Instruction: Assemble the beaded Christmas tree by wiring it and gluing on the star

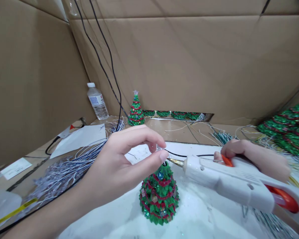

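Left hand [119, 162] over tree [159, 196], glue gun [229, 181] beside — bottle [97, 105], wires [62, 171] behind

Head-worn view, forward and down, close over the worktable [204, 209], toward cardboard wall [189, 59].

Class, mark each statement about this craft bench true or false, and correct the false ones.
1. The right hand holds a white glue gun with an orange trigger. True.
2. Its nozzle points away from the small green glittery tree figurine. False: it points at the treetop.
3. The left hand is open and flat. False: it is raised over the tree, pinching a tiny clear piece.
4. A clear plastic water bottle stands upright near the brown cardboard wall. True.
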`<state>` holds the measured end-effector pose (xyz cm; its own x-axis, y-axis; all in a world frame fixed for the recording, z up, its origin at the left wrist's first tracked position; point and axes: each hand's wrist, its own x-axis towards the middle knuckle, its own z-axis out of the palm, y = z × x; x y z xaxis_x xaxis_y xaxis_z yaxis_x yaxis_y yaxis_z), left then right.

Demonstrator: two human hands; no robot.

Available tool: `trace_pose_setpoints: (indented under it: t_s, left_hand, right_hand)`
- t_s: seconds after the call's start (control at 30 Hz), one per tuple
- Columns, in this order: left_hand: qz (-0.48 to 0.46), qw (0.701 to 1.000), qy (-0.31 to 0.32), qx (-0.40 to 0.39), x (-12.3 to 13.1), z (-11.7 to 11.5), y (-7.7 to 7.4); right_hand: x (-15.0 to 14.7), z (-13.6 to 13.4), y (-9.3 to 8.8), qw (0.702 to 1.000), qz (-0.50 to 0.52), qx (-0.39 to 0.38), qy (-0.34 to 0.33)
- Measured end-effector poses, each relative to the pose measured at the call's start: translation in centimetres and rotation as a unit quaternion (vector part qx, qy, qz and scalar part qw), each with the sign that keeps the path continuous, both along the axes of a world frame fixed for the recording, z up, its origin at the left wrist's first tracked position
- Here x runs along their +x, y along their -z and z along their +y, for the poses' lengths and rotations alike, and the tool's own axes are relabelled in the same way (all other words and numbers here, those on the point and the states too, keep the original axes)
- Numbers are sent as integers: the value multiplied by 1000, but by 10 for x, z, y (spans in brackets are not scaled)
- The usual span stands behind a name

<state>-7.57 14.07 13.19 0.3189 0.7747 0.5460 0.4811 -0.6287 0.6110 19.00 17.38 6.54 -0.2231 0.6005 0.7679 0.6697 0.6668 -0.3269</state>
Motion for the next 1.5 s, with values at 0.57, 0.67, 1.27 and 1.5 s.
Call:
trace_pose_setpoints:
  t_s: [0.57, 0.67, 1.27, 1.5]
  left_hand:
    - [10, 1000, 8, 10, 0, 1, 0]
    - [12, 1000, 7, 7, -1, 0, 1]
    - [18, 1000, 11, 14, -1, -1, 0]
    - [16, 1000, 13, 12, -5, -2, -1]
  right_hand:
    - [-3, -5, -6, 998, 32, -16, -54]
    - [-2, -5, -5, 999, 27, -13, -44]
    - [-4, -7, -7, 998, 38, -28, -40]
    - [-3, -3, -4, 994, 76, -39, -68]
